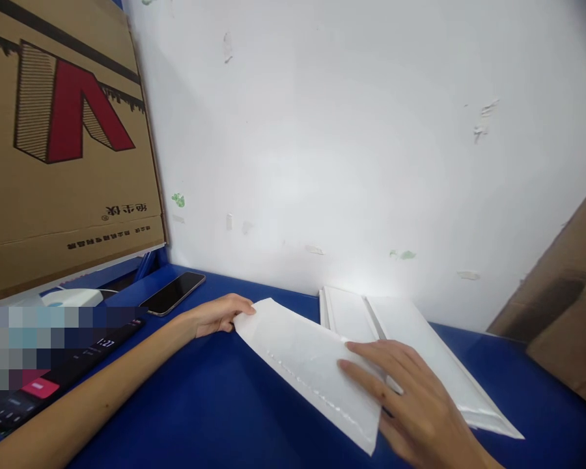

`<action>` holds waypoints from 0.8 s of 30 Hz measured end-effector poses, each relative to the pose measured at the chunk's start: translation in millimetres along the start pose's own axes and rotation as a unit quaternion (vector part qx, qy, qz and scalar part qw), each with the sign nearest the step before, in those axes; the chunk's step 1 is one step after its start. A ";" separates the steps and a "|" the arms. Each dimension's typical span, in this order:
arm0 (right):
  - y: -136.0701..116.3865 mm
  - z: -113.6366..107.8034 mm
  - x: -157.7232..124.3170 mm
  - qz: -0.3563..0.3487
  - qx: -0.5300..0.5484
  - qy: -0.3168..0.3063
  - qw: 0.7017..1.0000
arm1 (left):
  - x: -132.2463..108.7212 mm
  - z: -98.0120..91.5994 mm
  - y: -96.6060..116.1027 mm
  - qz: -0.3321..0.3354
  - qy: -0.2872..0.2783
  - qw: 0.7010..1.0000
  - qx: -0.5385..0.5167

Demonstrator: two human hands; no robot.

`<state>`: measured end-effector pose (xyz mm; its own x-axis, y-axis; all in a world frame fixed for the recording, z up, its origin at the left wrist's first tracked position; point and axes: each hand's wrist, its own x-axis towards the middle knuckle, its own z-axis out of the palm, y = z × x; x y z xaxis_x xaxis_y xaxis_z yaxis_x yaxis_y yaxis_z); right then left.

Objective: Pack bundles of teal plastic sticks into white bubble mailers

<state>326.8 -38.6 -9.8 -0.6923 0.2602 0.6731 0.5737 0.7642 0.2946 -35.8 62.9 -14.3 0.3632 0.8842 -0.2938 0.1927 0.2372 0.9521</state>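
A white padded envelope [303,358] lies slantwise on the blue tabletop [215,404], its far end toward the left and its near end low in the picture; it sits between the person's two hands. The left hand [219,314] reaches along the tabletop and its grip is closed on the far end of the envelope, fingertips curled over the edge; this seems to pin that end so the envelope cannot slide. The right hand [413,397] lies across the near right part, fingers stretched flat on top, the grip released rather than clenched; whether the thumb hooks under the edge is hidden. Held at both ends like this, the envelope probably stays taut and flat.

Just behind it, partly under the right hand, a stack of white envelopes [410,319] rests against the white wall [346,130], likely set there to be within reach. A dark phone [173,293] lies face up beyond the left wrist, well apart from the envelope; a flat dark device [92,348] with a lit readout sits beside the left forearm. A cardboard box [63,163] with a red mark stands at the left; more cardboard [571,312] leans at the right.
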 end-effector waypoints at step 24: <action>-9.3 -0.8 -7.9 0.071 0.096 0.025 0.993 | -14.0 0.5 9.4 -0.079 -0.139 0.973 0.168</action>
<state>327.3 -48.3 -17.3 -0.5856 0.3469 0.7326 0.5666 0.8215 0.0639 -38.6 52.6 -1.2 0.5281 0.6939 -0.4895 0.5362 0.1745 0.8258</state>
